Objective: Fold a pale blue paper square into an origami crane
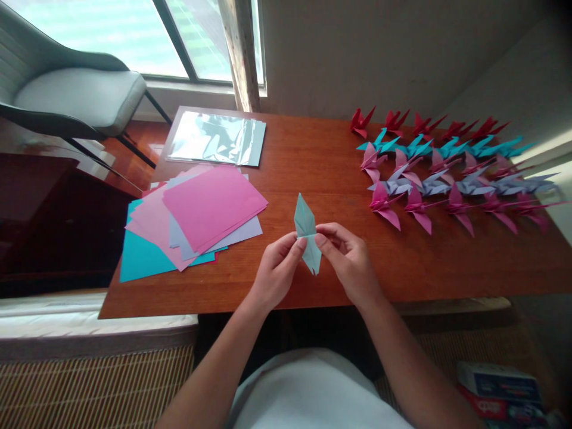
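A pale green folded paper [305,217], long and diamond-shaped with pointed ends, is held upright over the front middle of the table. My left hand [279,265] pinches its left side at the middle crease, thumb in front. On the opposite side, my right hand [348,256] grips the same crease between thumb and fingers. The lower end of the paper shows a small split tip. Parts of the fingers behind the paper are hidden.
Rows of finished paper cranes [415,208] in red, turquoise, pink and lilac stand on the table [308,161] at right. Loose coloured sheets [214,205] lie at left, below a plastic-wrapped paper pack [214,140]. A chair [80,98] stands beyond the left edge.
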The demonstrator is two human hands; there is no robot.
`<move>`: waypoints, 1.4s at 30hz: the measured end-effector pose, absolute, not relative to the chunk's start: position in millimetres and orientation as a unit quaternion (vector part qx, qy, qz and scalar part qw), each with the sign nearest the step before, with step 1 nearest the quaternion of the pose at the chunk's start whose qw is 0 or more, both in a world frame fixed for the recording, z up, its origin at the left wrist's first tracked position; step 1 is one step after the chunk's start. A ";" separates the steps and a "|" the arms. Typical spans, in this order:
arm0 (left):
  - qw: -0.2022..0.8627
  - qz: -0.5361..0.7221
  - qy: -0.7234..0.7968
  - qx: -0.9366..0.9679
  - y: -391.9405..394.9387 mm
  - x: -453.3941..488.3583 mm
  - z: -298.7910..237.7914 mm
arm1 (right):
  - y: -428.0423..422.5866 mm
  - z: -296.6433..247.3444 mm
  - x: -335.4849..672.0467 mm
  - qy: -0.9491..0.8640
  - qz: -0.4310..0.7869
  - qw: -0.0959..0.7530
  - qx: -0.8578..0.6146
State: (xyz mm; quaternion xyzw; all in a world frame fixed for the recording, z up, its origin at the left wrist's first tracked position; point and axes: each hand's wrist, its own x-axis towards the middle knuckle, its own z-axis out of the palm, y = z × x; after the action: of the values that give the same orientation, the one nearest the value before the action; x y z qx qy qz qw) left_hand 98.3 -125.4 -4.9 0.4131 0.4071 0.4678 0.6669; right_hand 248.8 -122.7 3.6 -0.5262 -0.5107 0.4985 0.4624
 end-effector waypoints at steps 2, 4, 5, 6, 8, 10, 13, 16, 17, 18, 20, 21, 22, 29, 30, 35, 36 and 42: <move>0.671 0.470 0.400 0.411 -125.3 97.7 -5.2 | -122.6 0.7 245.7 -0.491 0.504 0.492 -0.513; 0.673 0.474 0.396 0.408 -125.0 97.4 -4.7 | -123.2 -1.6 243.0 -0.482 0.504 0.514 -0.500; 0.672 0.476 0.395 0.406 -124.9 97.5 -4.1 | -123.6 -2.5 241.8 -0.480 0.501 0.521 -0.497; 0.672 0.477 0.396 0.405 -124.8 97.7 -3.5 | -124.0 -3.3 240.8 -0.481 0.496 0.526 -0.496; 0.672 0.478 0.396 0.404 -124.7 98.4 -2.1 | -124.4 -4.5 238.9 -0.487 0.477 0.533 -0.501; 0.669 0.487 0.399 0.395 -124.7 99.6 -1.1 | -124.6 -4.9 237.3 -0.496 0.453 0.537 -0.511; 0.653 0.511 0.415 0.374 -124.8 101.7 -0.4 | -124.5 -2.6 236.4 -0.506 0.426 0.543 -0.518; 0.626 0.521 0.430 0.390 -125.1 103.4 -0.1 | -124.4 3.0 238.8 -0.502 0.434 0.548 -0.510; 0.615 0.521 0.436 0.400 -125.3 103.8 0.1 | -124.2 5.1 240.4 -0.500 0.440 0.546 -0.508; 0.608 0.520 0.441 0.408 -125.4 104.2 0.3 | -124.0 6.9 242.4 -0.500 0.446 0.542 -0.507; 0.601 0.517 0.449 0.412 -125.8 104.9 0.7 | -123.1 9.4 247.2 -0.504 0.453 0.528 -0.512; 0.604 0.514 0.452 0.408 -125.9 105.2 0.8 | -122.4 9.8 249.6 -0.503 0.458 0.520 -0.516; 0.611 0.511 0.453 0.401 -126.0 105.4 0.9 | -121.6 9.6 251.9 -0.501 0.466 0.510 -0.521; 0.643 0.479 0.457 0.386 -125.1 105.4 0.9 | -118.2 3.9 258.4 -0.474 0.512 0.478 -0.534; 0.643 0.477 0.457 0.386 -124.9 105.2 1.1 | -118.2 3.8 258.2 -0.474 0.510 0.476 -0.537; 0.640 0.473 0.465 0.388 -124.8 104.4 1.6 | -118.1 5.0 257.6 -0.471 0.509 0.470 -0.546; 0.641 0.473 0.463 0.388 -125.0 104.5 1.4 | -118.0 5.0 257.7 -0.470 0.511 0.471 -0.544; 0.643 0.476 0.458 0.388 -126.1 106.3 0.1 | -118.6 3.8 257.7 -0.480 0.512 0.476 -0.531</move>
State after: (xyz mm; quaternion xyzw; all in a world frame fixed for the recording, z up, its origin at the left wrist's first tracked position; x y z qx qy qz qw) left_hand 106.3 -126.1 0.1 0.3884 0.4576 0.4755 0.6431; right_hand 257.7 -118.6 3.8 -0.5305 -0.4797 0.5120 0.4757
